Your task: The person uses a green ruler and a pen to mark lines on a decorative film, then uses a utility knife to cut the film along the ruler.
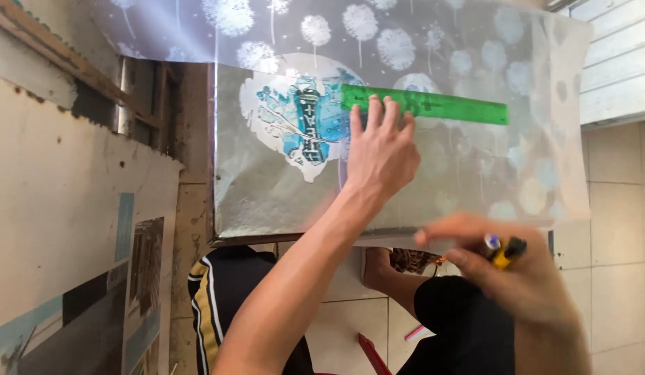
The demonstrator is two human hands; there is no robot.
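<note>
My left hand (380, 149) lies flat with its fingers spread, pressing on the left end of a green translucent ruler (433, 104). The ruler rests on a grey sheet (281, 198) printed with white dandelion heads and a blue and white patch (302, 118). My right hand (506, 267), blurred, is nearer to me at the sheet's near edge and grips a yellow and black cutter or pen (506, 251) with a blue tip. Its exact kind is not clear.
The sheet covers a small table (213, 208) with a dark edge. A worn board with pictures (72, 250) leans on the left. My knees in black shorts (461, 326), a red object (372, 354) and a pale tiled floor (617, 208) lie below.
</note>
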